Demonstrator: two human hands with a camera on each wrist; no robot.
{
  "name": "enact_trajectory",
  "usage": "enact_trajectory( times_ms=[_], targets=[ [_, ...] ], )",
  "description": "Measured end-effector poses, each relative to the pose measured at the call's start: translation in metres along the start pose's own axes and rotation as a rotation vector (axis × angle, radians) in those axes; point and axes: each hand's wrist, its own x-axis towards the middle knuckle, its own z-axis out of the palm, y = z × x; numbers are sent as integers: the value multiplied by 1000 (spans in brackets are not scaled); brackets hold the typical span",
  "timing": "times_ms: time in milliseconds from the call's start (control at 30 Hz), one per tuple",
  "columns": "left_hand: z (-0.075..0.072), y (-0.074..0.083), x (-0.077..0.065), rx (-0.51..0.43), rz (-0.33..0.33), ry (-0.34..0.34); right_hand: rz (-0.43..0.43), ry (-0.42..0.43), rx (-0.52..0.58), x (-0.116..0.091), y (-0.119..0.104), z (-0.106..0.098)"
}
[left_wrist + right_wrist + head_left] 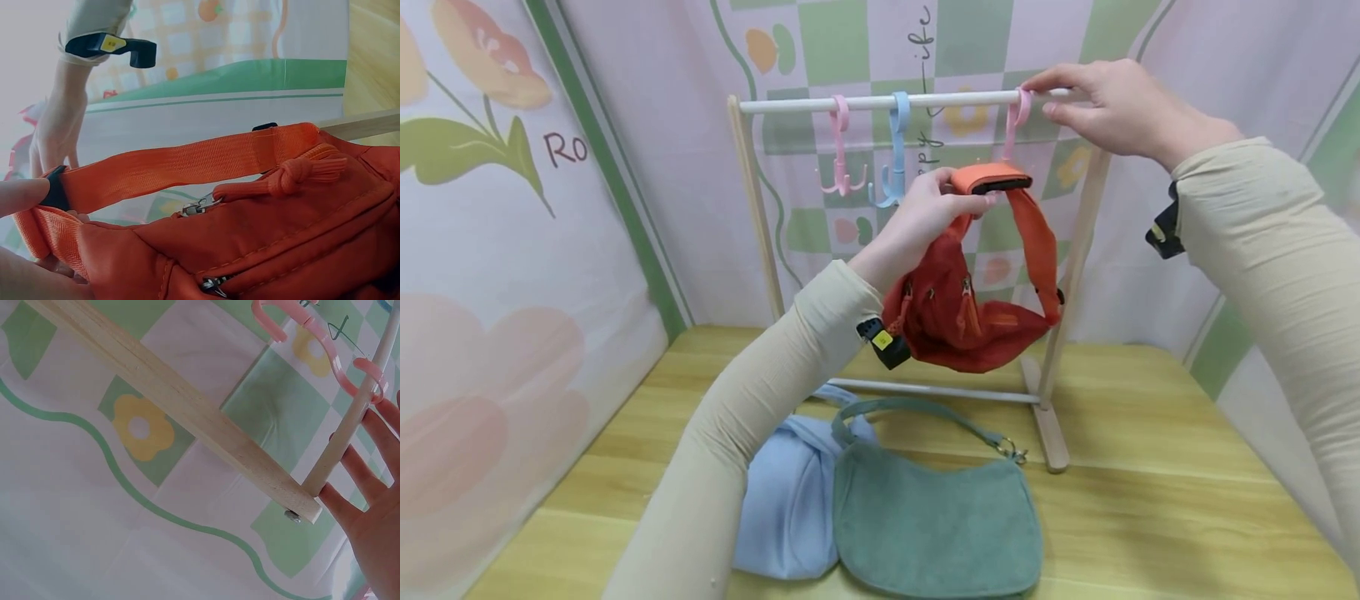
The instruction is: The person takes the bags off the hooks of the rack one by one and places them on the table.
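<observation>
My left hand [928,208] grips the folded strap of a red-orange waist bag [955,308] just under the right-hand pink hook [1013,125]. The bag hangs below, its zips showing; its strap and black buckle [57,190] appear in the left wrist view beside my thumb. The strap covers the hook's lower end, so I cannot tell whether it is hooked on. At the top rail [880,102], my right hand [1108,108] reaches the hook's upper loop with its fingertips. In the right wrist view its fingers [365,469] lie fairly straight and spread against the rail.
Another pink hook [840,146] and a blue hook [893,150] hang further left on the rail. The rack's wooden post [1078,242] stands at the right. A green handbag [936,517] and a light blue bag [790,500] lie on the wooden table [1157,517] in front.
</observation>
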Motion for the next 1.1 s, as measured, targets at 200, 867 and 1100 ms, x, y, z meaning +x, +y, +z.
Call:
enact_trajectory(
  times_ms=[200, 867, 1100],
  targets=[
    [2, -4, -4, -1, 2, -19, 7, -6, -7, -3, 1, 1],
    [3, -12, -15, -9, 3, -36, -96, 224, 24, -29, 10, 13],
    [0, -15, -18, -22, 6, -28, -86, 285, 40, -41, 11, 26]
  ],
)
